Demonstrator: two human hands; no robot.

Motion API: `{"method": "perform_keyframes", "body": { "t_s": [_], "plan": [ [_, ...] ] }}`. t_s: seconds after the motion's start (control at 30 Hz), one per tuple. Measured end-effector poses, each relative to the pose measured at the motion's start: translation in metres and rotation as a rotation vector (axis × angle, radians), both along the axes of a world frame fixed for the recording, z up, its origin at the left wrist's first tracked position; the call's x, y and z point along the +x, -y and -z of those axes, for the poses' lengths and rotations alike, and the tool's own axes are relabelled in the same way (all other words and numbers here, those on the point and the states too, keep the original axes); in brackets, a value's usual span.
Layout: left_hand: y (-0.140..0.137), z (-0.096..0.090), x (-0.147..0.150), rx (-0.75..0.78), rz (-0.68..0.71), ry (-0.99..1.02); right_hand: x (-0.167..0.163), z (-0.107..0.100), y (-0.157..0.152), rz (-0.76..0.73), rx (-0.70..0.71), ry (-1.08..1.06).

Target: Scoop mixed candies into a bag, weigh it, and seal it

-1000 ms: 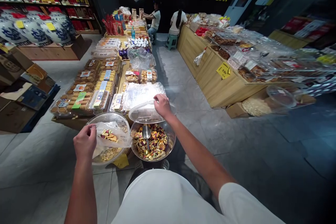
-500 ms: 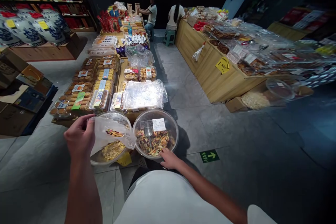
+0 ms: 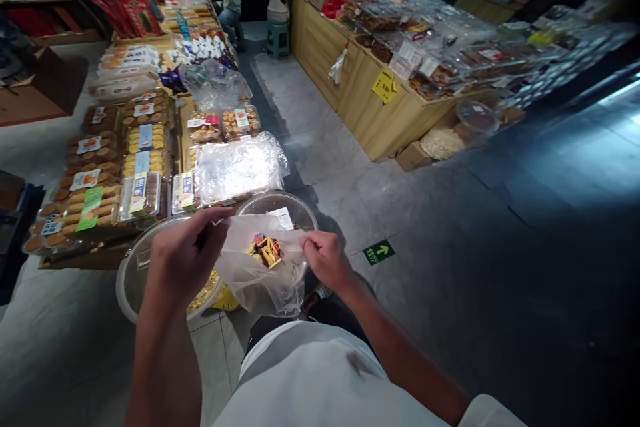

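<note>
Between my hands hangs a thin clear plastic bag [image 3: 260, 293], its mouth spread wide. Mixed colourful dried chips [image 3: 266, 251] show through the opening. My left hand [image 3: 185, 257] pinches the bag's left edge, and my right hand [image 3: 325, 255] grips its right edge. Behind the bag stands a round clear tub [image 3: 300, 203] with a white label inside; the bag hides most of its contents. Left of it, partly covered by my left hand and forearm, is another round tub [image 3: 125, 280] holding pale yellow chips [image 3: 205, 293].
Packaged cookies [image 3: 100, 203] fill a low stand ahead on the left, beside a plastic-covered box [image 3: 240, 170]. A wooden counter [image 3: 345, 80] piled with packed snacks runs along the right. Two people sit at the back. A green exit sign [image 3: 379, 251] lies on the floor.
My right hand has come up from the right tub's rim and taken hold of the bag's edge. The bag has moved right, in front of that tub, and is stretched open. The view has shifted right.
</note>
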State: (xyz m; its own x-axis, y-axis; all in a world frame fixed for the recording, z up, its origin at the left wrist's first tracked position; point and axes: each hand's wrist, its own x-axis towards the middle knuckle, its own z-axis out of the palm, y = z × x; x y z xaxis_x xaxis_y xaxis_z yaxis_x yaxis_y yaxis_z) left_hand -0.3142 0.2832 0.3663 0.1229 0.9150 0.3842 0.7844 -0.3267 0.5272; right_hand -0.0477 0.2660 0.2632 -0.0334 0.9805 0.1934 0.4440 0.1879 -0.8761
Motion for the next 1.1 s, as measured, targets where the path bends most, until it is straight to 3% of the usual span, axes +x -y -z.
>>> {"method": "perform_keyframes", "body": {
  "t_s": [0.13, 0.2, 0.3, 0.43, 0.53, 0.67, 0.8, 0.93, 1.1],
  "plan": [
    [-0.017, 0.013, 0.04, -0.21, 0.291, -0.192, 0.086, -0.005, 0.024, 0.258, -0.063, -0.151],
    [-0.023, 0.034, 0.072, -0.299, 0.383, -0.27, 0.131, -0.004, 0.041, 0.337, -0.085, -0.204],
    [-0.024, 0.083, 0.142, -0.385, 0.428, -0.321, 0.197, 0.008, 0.067, 0.447, -0.108, -0.261],
    [-0.015, 0.151, 0.26, -0.678, 0.551, -0.283, 0.292, 0.041, 0.101, 0.57, -0.144, -0.266],
    [-0.015, 0.183, 0.352, -0.808, 0.508, -0.179, 0.375, 0.067, 0.129, 0.705, -0.156, -0.185],
    [-0.021, 0.2, 0.482, -0.884, 0.575, 0.084, 0.484, 0.097, 0.176, 0.883, -0.164, -0.188],
    [-0.017, 0.212, 0.613, -0.993, 0.66, 0.274, 0.569, 0.126, 0.216, 1.025, -0.235, -0.394],
    [-0.017, 0.235, 0.73, -1.02, 0.689, 0.326, 0.645, 0.159, 0.234, 1.204, -0.189, -0.553],
    [-0.038, 0.27, 0.871, -1.037, 0.827, 0.265, 0.753, 0.187, 0.243, 1.346, -0.167, -0.381]
  ]
}}
